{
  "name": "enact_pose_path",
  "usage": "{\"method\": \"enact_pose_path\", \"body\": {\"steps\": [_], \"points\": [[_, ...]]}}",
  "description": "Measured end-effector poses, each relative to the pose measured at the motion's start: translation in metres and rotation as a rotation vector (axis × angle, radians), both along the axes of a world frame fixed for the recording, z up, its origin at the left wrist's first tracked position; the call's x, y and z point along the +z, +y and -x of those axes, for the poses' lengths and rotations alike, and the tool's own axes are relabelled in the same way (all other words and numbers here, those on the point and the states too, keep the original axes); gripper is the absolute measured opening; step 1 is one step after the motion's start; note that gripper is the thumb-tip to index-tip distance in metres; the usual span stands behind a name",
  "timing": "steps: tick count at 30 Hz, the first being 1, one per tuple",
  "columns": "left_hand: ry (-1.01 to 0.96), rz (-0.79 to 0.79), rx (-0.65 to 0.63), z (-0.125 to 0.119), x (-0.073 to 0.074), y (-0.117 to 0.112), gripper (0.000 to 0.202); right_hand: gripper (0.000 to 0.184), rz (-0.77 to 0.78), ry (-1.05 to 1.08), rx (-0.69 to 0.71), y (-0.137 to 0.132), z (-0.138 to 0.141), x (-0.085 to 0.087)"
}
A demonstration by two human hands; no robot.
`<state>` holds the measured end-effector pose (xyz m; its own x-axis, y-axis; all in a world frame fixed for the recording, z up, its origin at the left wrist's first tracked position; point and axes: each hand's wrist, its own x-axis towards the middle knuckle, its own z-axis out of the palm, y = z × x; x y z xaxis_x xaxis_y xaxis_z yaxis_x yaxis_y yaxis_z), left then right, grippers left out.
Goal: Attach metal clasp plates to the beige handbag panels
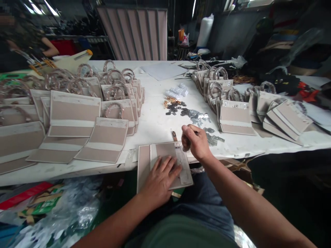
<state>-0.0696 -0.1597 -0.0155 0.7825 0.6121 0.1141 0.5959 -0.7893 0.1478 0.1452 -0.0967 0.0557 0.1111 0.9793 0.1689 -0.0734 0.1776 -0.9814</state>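
The fingers of the left hand [160, 181] lie spread apart and flat, pressing down on a beige handbag panel [165, 165], with no grip on it. The fingers of the right hand [195, 142] curl tightly together above the table, and whether they pinch something small cannot be told, because the knuckles hide the fingertips. The panel sits at the near edge of the white-covered table [155, 120], overhanging it toward the person's lap, with a narrow metal-edged strip [183, 163] lying along its right part under the left fingertips. It looks like stiffened, board-backed material: light, fairly rigid and likely to bend only along its fold, its smooth face perhaps prone to sliding unless pinned. The firmest hold would seem to be flat-handed or by its bound edges. Just beyond it lies a small brown-and-metal fitting [174, 136], and farther out are scattered silver metal clasps [193, 115], gold-coloured fittings [172, 101] and white packets [177, 91]. Rows of panels with ring handles [73, 115] fill the left of the table, and a similar group [235, 117] fills the right. The strip's exact shape, its fastening and the panel's underside are hidden, and the small parts are too blurred to identify. At the top left, a co-worker's arm [50, 51] is cut off by the frame.
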Motion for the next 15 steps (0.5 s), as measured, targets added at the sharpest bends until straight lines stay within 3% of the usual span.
{"method": "enact_pose_path", "body": {"steps": [3,7,10,15], "points": [[0.044,0.055,-0.023,0.001,0.017,0.009,0.071,0.051,0.068,-0.173,-0.031,-0.034,-0.024,0.006],[0.096,0.066,-0.039,-0.001,0.025,0.015,0.066,0.032,0.178,-0.441,-0.005,-0.067,-0.035,-0.008],[0.119,0.052,-0.037,-0.004,0.021,0.016,0.068,0.022,0.158,-0.551,-0.045,-0.074,-0.031,-0.014],[0.133,0.043,-0.028,-0.005,0.014,0.016,0.072,0.021,0.121,-0.746,-0.065,-0.067,-0.03,-0.01]]}}
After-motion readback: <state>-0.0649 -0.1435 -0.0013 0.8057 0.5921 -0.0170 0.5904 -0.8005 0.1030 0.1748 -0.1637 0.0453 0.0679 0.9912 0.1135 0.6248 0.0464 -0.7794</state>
